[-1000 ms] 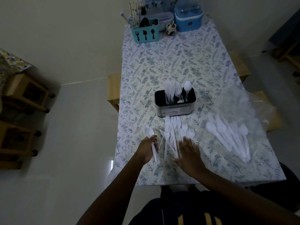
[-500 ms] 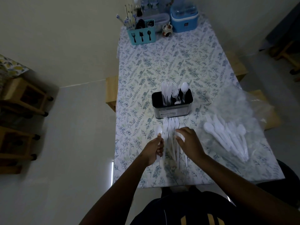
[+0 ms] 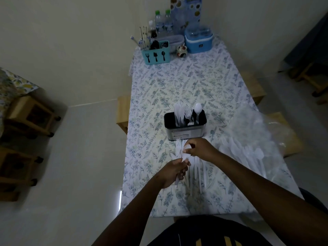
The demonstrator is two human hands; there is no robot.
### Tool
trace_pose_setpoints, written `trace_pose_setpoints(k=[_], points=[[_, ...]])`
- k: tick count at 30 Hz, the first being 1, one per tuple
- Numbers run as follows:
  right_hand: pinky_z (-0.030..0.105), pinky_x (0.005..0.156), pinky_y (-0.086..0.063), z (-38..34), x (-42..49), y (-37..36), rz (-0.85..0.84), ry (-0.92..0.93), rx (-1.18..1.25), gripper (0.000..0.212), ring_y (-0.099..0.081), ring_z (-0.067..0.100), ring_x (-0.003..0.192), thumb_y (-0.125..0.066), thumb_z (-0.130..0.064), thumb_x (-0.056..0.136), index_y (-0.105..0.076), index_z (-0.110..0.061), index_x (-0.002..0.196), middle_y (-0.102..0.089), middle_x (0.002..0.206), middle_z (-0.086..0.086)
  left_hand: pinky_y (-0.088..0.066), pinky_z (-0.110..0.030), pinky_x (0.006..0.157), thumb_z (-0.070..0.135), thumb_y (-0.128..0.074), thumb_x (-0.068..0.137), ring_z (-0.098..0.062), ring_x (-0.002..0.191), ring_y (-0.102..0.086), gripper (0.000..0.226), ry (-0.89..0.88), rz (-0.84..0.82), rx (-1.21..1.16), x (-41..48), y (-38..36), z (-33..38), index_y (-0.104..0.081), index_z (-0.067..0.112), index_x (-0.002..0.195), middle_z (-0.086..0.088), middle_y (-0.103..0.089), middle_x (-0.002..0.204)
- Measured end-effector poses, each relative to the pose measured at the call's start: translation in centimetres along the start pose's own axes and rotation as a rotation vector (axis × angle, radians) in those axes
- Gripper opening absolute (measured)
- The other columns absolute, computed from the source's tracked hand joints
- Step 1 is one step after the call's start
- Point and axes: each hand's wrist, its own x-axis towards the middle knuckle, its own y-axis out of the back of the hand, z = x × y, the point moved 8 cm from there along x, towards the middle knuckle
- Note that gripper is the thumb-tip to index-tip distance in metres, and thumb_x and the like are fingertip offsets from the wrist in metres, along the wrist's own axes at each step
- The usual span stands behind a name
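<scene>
A black cutlery holder [image 3: 185, 129] stands mid-table with white plastic knives, forks and a spoon upright in it. In front of it lies a loose pile of white plastic cutlery [image 3: 197, 172]. My left hand [image 3: 173, 173] grips the handle of a white plastic spoon [image 3: 184, 159] at the pile's left edge. My right hand [image 3: 199, 150] is just above it, fingers curled and pinching a white spoon bowl; whether both hands hold the same spoon is unclear.
A clear plastic bag [image 3: 252, 139] with more white cutlery lies on the right of the floral tablecloth [image 3: 177, 86]. At the far end stand a teal caddy [image 3: 156, 55], a blue container [image 3: 198, 40] and bottles. Wooden stools flank the table.
My left hand lifted a spoon from the pile's left and brought it inward. My right hand, flat on the pile a second ago, has curled and risen toward the holder to pinch a spoon.
</scene>
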Motion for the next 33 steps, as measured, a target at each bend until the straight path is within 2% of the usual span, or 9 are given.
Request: trace_pose_setpoints(k=[5, 8, 9, 11, 14, 17, 21, 26, 33], points=[[0.025, 0.061, -0.050, -0.9, 0.1, 4.6, 0.159, 0.013, -0.030, 0.019, -0.066, 0.017, 0.067, -0.073, -0.023, 0.081, -0.070, -0.009, 0.094, -0.068, 0.082, 0.006, -0.045, -0.023, 0.066, 0.040, -0.063, 0.091, -0.010, 0.065, -0.050, 0.026, -0.029, 0.091, 0.082, 0.2, 0.3, 1.7, -0.057, 0.015, 0.089, -0.001, -0.058, 0.079], [0.029, 0.065, -0.048, -2.3, 0.0, 9.1, 0.308, 0.078, -0.103, 0.013, -0.063, 0.017, 0.071, -0.071, -0.021, 0.083, -0.070, -0.010, 0.091, -0.068, 0.083, 0.006, -0.049, -0.025, 0.074, 0.031, -0.064, 0.091, -0.013, 0.078, -0.059, 0.019, -0.046, 0.121, 0.033, 0.3, 0.7, 2.4, -0.060, 0.014, 0.096, -0.002, -0.067, 0.092], [0.027, 0.064, -0.045, -2.9, -0.1, 10.6, 0.353, 0.106, -0.136, 0.012, -0.061, 0.017, 0.072, -0.070, -0.021, 0.083, -0.071, -0.010, 0.090, -0.068, 0.081, 0.005, -0.049, -0.027, 0.078, 0.027, -0.063, 0.092, -0.015, 0.084, -0.061, 0.015, -0.054, 0.125, 0.006, 0.4, 0.9, 2.7, -0.061, 0.014, 0.098, -0.003, -0.069, 0.097], [0.012, 0.060, -0.038, -4.1, -0.3, 13.3, 0.447, 0.158, -0.202, 0.010, -0.055, 0.014, 0.068, -0.068, -0.018, 0.084, -0.071, -0.009, 0.087, -0.064, 0.076, 0.004, -0.048, -0.031, 0.083, 0.021, -0.059, 0.094, -0.017, 0.091, -0.063, 0.008, -0.067, 0.135, -0.041, 0.6, 0.9, 3.3, -0.063, 0.015, 0.098, -0.005, -0.070, 0.105], [0.004, 0.062, -0.036, -5.8, -0.5, 16.4, 0.575, 0.247, -0.322, 0.008, -0.051, 0.010, 0.067, -0.064, -0.011, 0.085, -0.071, -0.006, 0.083, -0.067, 0.079, 0.006, -0.048, -0.032, 0.088, 0.021, -0.059, 0.094, -0.017, 0.095, -0.066, 0.013, -0.074, 0.168, -0.062, 0.7, 0.5, 4.2, -0.062, 0.015, 0.104, -0.004, -0.071, 0.110], [0.014, 0.061, -0.034, -6.5, 0.0, 18.1, 0.631, 0.300, -0.383, 0.013, -0.054, 0.013, 0.070, -0.060, -0.009, 0.086, -0.071, -0.008, 0.079, -0.067, 0.081, 0.006, -0.048, -0.033, 0.091, 0.025, -0.060, 0.094, -0.020, 0.101, -0.067, 0.022, -0.071, 0.189, -0.053, 1.0, 0.4, 4.7, -0.062, 0.012, 0.111, -0.004, -0.071, 0.111], [0.028, 0.063, -0.043, -6.7, 0.9, 18.7, 0.656, 0.318, -0.419, 0.014, -0.057, 0.018, 0.070, -0.059, -0.010, 0.086, -0.066, -0.010, 0.073, -0.062, 0.076, 0.006, -0.048, -0.033, 0.091, 0.028, -0.061, 0.093, -0.022, 0.106, -0.066, 0.021, -0.087, 0.194, -0.049, 1.3, 0.3, 5.2, -0.064, 0.013, 0.109, -0.004, -0.072, 0.112], [0.035, 0.060, -0.049, -5.2, 2.4, 15.7, 0.572, 0.307, -0.496, 0.013, -0.057, 0.022, 0.068, -0.061, -0.008, 0.085, -0.063, -0.007, 0.073, -0.060, 0.074, 0.008, -0.049, -0.026, 0.083, 0.027, -0.057, 0.095, -0.019, 0.105, -0.066, 0.025, -0.103, 0.223, -0.026, 1.3, 0.7, 5.2, -0.062, 0.011, 0.113, -0.002, -0.071, 0.113], [0.039, 0.059, -0.046, -1.4, 4.5, 12.0, 0.465, 0.222, -0.495, 0.018, -0.055, 0.026, 0.066, -0.062, -0.009, 0.083, -0.059, -0.005, 0.066, -0.058, 0.068, 0.010, -0.047, -0.035, 0.095, 0.025, -0.056, 0.095, -0.019, 0.105, -0.067, 0.027, -0.083, 0.284, -0.013, 1.7, 1.9, 4.6, -0.062, 0.008, 0.115, -0.002, -0.072, 0.110]])
